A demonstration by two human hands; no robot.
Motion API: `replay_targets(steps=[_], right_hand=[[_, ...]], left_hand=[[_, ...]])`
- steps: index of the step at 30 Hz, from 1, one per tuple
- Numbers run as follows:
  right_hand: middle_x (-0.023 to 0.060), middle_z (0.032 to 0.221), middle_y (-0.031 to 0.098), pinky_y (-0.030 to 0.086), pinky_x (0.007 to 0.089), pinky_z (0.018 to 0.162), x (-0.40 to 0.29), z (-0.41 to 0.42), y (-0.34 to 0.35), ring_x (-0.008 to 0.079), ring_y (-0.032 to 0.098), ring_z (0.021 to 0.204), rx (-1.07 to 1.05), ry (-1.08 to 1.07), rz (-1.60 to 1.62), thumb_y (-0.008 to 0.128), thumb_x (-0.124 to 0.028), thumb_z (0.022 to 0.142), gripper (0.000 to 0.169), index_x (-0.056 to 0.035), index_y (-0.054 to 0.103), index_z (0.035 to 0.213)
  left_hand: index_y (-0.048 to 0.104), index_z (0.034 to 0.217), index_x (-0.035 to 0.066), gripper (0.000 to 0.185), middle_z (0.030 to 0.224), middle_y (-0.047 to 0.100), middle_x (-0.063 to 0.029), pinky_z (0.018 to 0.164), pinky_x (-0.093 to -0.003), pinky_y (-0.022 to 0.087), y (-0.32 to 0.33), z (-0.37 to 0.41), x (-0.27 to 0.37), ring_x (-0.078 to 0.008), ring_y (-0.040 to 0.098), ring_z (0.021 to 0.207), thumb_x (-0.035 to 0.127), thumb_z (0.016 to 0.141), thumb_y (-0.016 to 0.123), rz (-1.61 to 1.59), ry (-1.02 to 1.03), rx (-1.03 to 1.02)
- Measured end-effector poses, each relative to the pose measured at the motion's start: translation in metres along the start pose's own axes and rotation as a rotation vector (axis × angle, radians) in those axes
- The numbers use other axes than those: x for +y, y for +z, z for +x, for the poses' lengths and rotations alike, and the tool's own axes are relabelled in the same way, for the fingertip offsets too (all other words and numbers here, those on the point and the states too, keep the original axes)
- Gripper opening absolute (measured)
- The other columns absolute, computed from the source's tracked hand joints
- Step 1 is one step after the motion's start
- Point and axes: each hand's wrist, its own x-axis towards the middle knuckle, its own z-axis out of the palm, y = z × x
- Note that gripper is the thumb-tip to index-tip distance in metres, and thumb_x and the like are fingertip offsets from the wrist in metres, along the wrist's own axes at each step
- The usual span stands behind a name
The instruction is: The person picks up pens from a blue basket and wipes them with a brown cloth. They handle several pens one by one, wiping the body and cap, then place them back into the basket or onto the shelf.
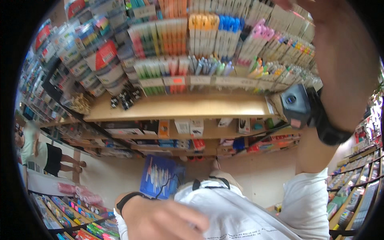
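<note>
My left hand (168,217), blurred, is held low in front of my white shirt, fingers partly curled, with a black band at the wrist; whether it holds anything does not show. My right arm is raised along the right side with a camera device (295,103) strapped to the wrist. Only part of my right hand (295,4) shows at the top edge, near the upper rows of boxed pens (288,21); its fingertips are cut off. Before me, a wooden shelf (192,106) carries a small heap of black clips (126,97) at its left, below racks of pens and markers (204,66).
Round plastic tubs (105,64) are stacked at the left. A blue basket (145,180) with pens inside stands on the floor. Lower shelves hold boxed goods (196,127). Another person (40,153) stands at the far left. Stocked racks (354,195) line the right side.
</note>
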Motion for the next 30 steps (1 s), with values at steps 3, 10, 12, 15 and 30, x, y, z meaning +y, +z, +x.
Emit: replay_targets(steps=[3,10,12,15,30], right_hand=[[0.0058,0.081,0.059,0.044,0.023,0.06,0.019,-0.045,-0.028,0.0133,0.054,0.068,0.011,0.014,0.095,0.056,-0.022,0.092,0.02,-0.002,0.056,0.097],[0.0073,0.068,0.056,0.044,0.0217,0.047,0.044,-0.136,0.018,0.0114,0.052,0.056,0.079,0.457,0.635,0.063,-0.015,0.083,0.021,-0.0043,0.046,0.088],[0.0084,0.068,0.056,0.046,0.0228,0.051,0.049,-0.175,0.024,0.0125,0.053,0.056,0.066,0.557,0.745,0.063,-0.013,0.085,0.02,-0.0043,0.045,0.088],[0.0084,0.068,0.056,0.046,0.0236,0.053,0.052,-0.224,0.029,0.013,0.053,0.057,0.034,0.733,0.766,0.06,-0.01,0.087,0.017,-0.0042,0.045,0.088],[0.0063,0.073,0.056,0.044,0.0237,0.06,0.097,-0.341,-0.052,0.0121,0.053,0.063,0.023,1.031,0.687,0.057,-0.006,0.089,0.009,-0.0044,0.048,0.091]], left_hand=[[0.072,0.084,0.01,0.011,0.056,0.041,0.0026,0.045,-0.0281,0.024,0.018,-0.003,-0.008,-0.01,0.034,0.044,0.01,0.088,0.061,-0.277,0.073,0.1],[0.072,0.093,0.006,0.025,0.054,0.044,0.0026,0.045,-0.0315,0.027,0.049,-0.026,-0.023,-0.0148,0.037,0.041,0.016,0.09,0.049,-0.641,0.129,0.329],[0.071,0.094,0.005,0.026,0.054,0.044,0.0023,0.045,-0.0318,0.028,0.057,-0.021,-0.018,-0.015,0.038,0.041,0.018,0.09,0.049,-0.743,0.118,0.464],[0.069,0.102,0.0,0.034,0.056,0.048,0.0004,0.046,-0.0327,0.032,0.079,-0.033,-0.02,-0.0178,0.044,0.043,0.024,0.082,0.054,-0.939,0.116,0.462],[0.066,0.087,0.001,0.026,0.057,0.053,-0.0031,0.048,-0.0303,0.041,0.153,0.01,-0.082,-0.0171,0.048,0.045,0.022,0.076,0.056,-0.766,0.145,0.399]])
